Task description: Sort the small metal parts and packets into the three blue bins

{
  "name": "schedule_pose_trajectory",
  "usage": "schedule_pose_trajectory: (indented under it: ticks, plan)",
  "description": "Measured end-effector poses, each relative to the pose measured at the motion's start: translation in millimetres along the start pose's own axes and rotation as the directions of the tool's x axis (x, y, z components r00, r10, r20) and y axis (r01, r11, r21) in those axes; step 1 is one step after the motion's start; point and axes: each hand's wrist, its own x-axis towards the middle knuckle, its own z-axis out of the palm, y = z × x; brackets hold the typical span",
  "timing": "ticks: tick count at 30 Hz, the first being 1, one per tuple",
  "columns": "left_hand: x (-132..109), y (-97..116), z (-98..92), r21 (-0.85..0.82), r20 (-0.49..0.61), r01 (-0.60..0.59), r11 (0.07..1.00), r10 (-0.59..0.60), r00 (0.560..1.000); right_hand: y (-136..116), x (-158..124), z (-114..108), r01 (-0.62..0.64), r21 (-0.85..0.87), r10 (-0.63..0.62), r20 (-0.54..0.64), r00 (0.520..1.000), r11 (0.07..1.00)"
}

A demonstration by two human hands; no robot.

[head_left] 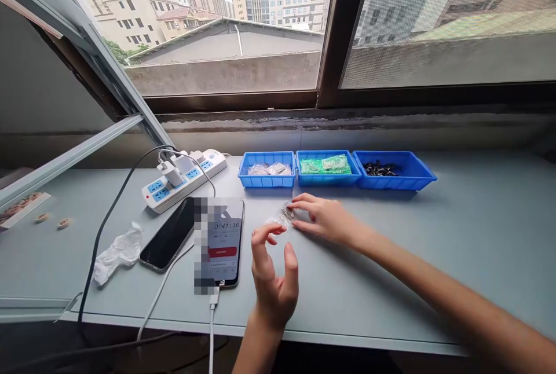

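Observation:
A small clear plastic bag (pixel 278 215) with brownish bits in it lies on the grey table, in front of the blue bins. My right hand (pixel 324 219) reaches over from the right, its fingers apart and the fingertips at the bag's right edge. Nearer to me, my left hand (pixel 275 275) is raised with thumb and fingers curved apart and nothing between them. Its fingertips come close to the bag's lower edge; whether they touch it I cannot tell.
Three blue bins stand in a row: one with clear packets (pixel 271 169), one with green packets (pixel 325 164), one with small black parts (pixel 380 169). At left are a power strip (pixel 186 180), a dark phone (pixel 169 235), a lit phone (pixel 226 246), crumpled tissue (pixel 119 252) and cables.

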Motion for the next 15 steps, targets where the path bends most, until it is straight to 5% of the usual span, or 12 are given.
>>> schedule_pose_trajectory:
  ticks: [12, 15]
  plan:
    - [3, 5, 1.3, 0.052, 0.092, -0.001, 0.999, -0.004, 0.996, -2, -29, 5, -0.108, 0.222, 0.112, -0.005, 0.994, 0.969]
    - [5, 6, 1.9, 0.067, 0.106, 0.005, 0.998, -0.012, 0.994, -3, -32, 8, -0.056, 0.231, 0.063, -0.024, 0.998, 0.971]
